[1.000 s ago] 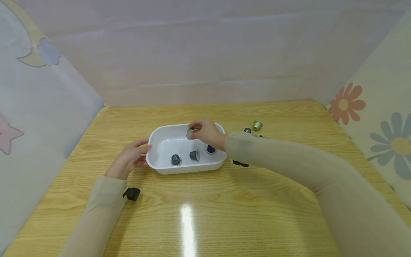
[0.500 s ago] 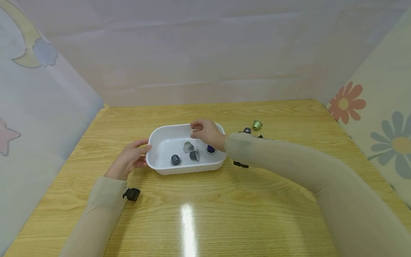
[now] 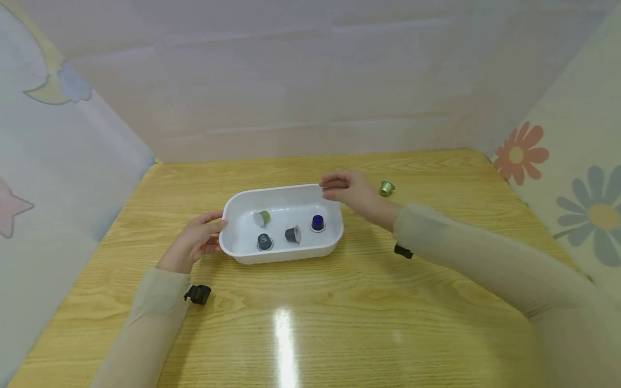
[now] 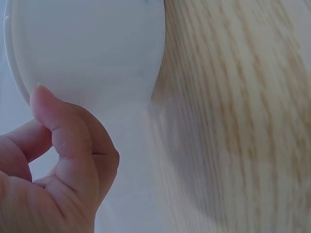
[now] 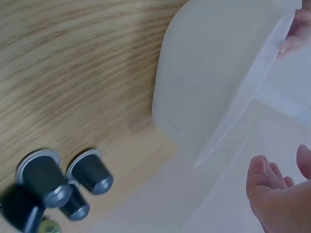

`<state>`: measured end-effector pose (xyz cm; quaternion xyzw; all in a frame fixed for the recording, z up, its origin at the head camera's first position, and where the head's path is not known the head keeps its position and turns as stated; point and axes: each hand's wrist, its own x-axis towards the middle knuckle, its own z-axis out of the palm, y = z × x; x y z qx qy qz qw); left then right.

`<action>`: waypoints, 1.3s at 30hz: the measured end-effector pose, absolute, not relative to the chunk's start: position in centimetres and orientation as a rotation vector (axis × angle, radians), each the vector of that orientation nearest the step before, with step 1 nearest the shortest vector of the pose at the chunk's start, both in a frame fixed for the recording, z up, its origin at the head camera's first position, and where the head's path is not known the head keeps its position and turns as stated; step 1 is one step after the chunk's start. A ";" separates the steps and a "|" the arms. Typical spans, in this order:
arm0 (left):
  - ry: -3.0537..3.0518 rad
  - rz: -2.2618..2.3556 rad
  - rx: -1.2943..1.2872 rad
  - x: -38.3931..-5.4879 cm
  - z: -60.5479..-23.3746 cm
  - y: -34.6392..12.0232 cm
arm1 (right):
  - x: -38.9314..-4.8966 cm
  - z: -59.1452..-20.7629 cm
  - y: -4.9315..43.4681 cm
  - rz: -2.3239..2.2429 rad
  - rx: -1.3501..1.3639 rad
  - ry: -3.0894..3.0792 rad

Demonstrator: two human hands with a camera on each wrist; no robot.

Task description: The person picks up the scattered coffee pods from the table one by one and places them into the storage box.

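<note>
Someone's left hand [image 3: 194, 240] has hold of the tub [image 3: 286, 256] by its left end, thumb over the rim. The right hand [image 3: 351, 191] hovers at the far right corner, nothing in its fingers. In the tub I see a green pod [image 3: 263, 217] on its side, a grey pod [image 3: 264, 241] upright, a dark pod [image 3: 291, 234] tipped over and a blue pod [image 3: 317, 222] standing. Another pod [image 3: 386, 188], green too, lies out on the table [image 3: 339, 312], just beyond the right wrist.

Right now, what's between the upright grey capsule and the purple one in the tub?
Head view: a tipped grey capsule lies between the upright grey capsule and the purple capsule, inside the white tub.
</note>
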<state>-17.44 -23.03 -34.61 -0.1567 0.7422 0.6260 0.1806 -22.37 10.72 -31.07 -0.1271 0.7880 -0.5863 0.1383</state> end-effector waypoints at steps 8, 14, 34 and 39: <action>2.084 1.775 -0.450 -17.4 -34.8 -23.3 | -21.4 -31.1 14.1 -1.662 -0.382 2.343; 2.075 1.782 -0.442 -17.4 -34.7 -23.3 | -20.8 -31.3 16.4 -1.674 -0.328 2.347; 2.074 1.786 -0.466 -17.4 -34.7 -23.3 | -18.9 -31.7 21.0 -1.805 -0.189 2.329; 2.079 1.784 -0.461 -17.4 -34.7 -23.4 | -18.6 -31.9 21.8 -1.795 -0.193 2.362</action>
